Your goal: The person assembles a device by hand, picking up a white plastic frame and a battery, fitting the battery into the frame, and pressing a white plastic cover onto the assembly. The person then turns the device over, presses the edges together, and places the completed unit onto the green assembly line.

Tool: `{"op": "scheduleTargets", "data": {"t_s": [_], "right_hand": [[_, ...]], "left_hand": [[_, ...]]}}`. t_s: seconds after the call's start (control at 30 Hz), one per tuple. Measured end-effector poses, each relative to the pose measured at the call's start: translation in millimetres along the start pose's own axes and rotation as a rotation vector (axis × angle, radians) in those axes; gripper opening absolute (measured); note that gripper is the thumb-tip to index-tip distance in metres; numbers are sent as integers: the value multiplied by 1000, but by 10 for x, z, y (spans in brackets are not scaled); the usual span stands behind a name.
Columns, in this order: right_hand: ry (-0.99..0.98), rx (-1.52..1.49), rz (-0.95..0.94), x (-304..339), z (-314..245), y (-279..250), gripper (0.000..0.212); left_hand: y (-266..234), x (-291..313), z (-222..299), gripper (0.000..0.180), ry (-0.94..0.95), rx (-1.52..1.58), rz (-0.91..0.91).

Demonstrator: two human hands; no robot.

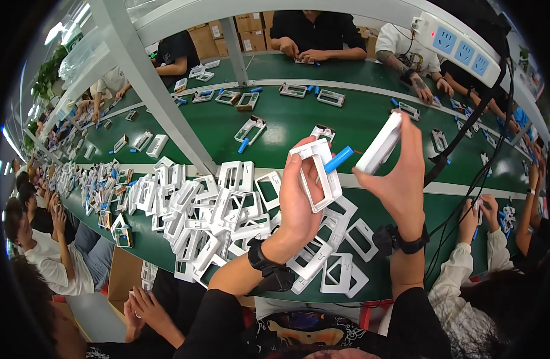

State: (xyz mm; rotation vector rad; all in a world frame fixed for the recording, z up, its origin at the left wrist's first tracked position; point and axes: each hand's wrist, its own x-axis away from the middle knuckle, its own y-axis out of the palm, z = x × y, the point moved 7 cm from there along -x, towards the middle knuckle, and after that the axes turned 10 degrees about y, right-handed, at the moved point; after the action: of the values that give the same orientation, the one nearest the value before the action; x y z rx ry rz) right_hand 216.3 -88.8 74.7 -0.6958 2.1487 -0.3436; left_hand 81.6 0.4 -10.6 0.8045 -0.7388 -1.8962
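Note:
My left hand (pixel 299 218) is closed around a white rectangular plastic frame (pixel 327 201), held up above the table with its opening facing me. A blue cylindrical battery (pixel 339 160) sticks out at the frame's right side, with a bit of red wire near its end. To the right, my right hand (pixel 403 194) grips a white plastic casing (pixel 381 145) between thumb and fingers, tilted on edge. The two pieces are apart. Under and beside my left hand lies a heap of white plastic frames (pixel 227 200). Dark bands circle both wrists.
A green conveyor belt (pixel 197 128) carries part-built units with blue batteries. A grey metal post (pixel 152 90) slants up on the left; a power strip (pixel 460 48) hangs upper right with black cables (pixel 487 143). Other people work alongside and opposite. A cardboard box (pixel 124 272) stands lower left.

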Motion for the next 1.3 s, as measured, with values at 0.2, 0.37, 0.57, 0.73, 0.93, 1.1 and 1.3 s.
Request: {"op": "scheduleTargets", "data": {"t_s": [0.2, 0.37, 0.57, 0.73, 0.93, 1.1, 1.3], "right_hand": [[191, 54, -441, 106, -66, 128, 101], [131, -93, -434, 99, -42, 187, 101], [275, -316, -572, 90, 32, 309, 100], [282, -316, -537, 70, 81, 320, 101], [187, -284, -438, 31, 168, 313, 94], [215, -256, -480, 4, 202, 270, 93], [175, -235, -474, 56, 154, 275, 92]], "left_hand": [[-48, -27, 45, 46, 6, 20, 48], [-65, -55, 20, 44, -13, -30, 1], [-19, -65, -8, 47, -12, -219, -113], [-21, -47, -16, 46, -66, -180, -94], [30, -6, -38, 51, -165, -64, -93], [31, -33, 4, 54, -213, -33, -87], [28, -32, -9, 49, -207, -26, -108]]}}
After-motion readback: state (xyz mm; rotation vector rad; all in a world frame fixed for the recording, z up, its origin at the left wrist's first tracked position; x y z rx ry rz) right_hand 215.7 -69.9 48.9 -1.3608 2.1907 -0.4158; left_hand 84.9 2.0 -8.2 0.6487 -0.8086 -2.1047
